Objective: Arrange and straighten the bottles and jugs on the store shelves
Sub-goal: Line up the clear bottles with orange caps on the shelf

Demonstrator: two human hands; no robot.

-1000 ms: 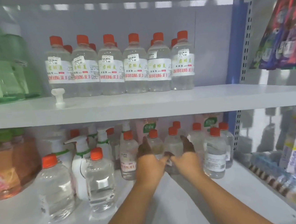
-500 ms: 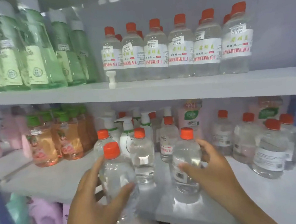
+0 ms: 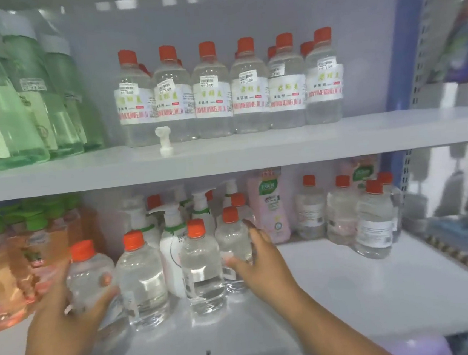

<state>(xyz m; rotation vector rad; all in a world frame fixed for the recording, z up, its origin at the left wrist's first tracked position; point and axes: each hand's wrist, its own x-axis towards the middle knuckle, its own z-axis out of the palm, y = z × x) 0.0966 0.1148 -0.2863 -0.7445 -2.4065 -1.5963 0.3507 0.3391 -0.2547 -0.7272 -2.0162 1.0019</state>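
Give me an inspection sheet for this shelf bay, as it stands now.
Surface: lower shelf, grey, bare at right front.
Job's things: clear bottles with orange caps; front-left bottle, right bottle.
Clutter: loose white pump head standing on upper shelf.
Hands: left hand grips front-left bottle; right hand holds right bottle.
Cables: nothing seen.
Surroundings: green bottles upper left, orange bottles lower left, blue upright.

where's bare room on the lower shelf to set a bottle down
Bare patch on the lower shelf, between the right hand and the right-side clear bottles. Also the front edge. Crowded: the left, round the pump bottles and orange bottles.
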